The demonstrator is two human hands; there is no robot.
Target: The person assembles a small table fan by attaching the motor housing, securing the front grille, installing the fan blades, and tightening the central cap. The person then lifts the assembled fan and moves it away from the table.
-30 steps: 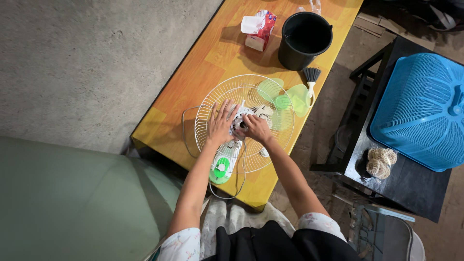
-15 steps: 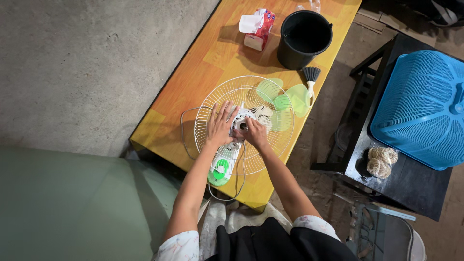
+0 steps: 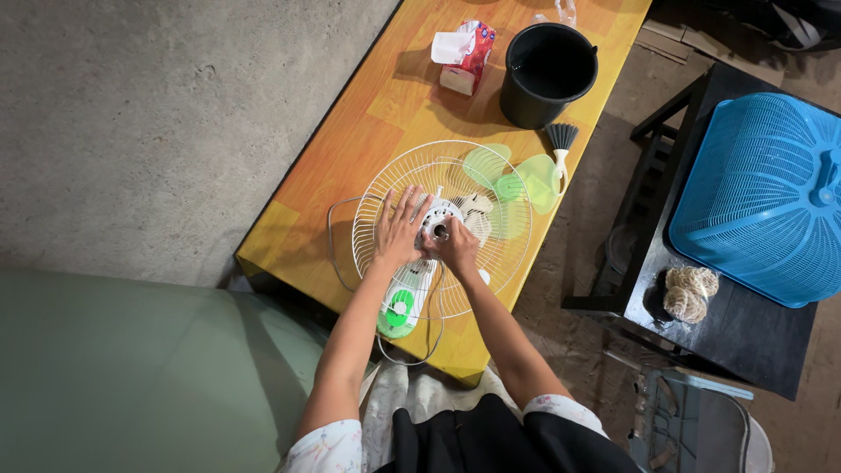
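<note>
Fan parts lie on the orange bench (image 3: 350, 149): a white wire fan guard (image 3: 399, 180) rests flat with the motor hub (image 3: 438, 219) at its centre and a green and white fan body (image 3: 401, 302) beneath it. The left hand (image 3: 399, 229) lies flat, fingers spread, on the guard just beside the hub, gripping nothing. The right hand (image 3: 457, 247) curls its fingers around the hub's centre. Green fan blades (image 3: 517, 186) show beyond, near a small brush (image 3: 561, 144), a black bucket (image 3: 547, 74) and a tissue pack (image 3: 464, 54).

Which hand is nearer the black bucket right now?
Right. The right hand is at the fan hub, on the side toward the black bucket; the left hand lies flat on the wire guard, farther off.
</note>
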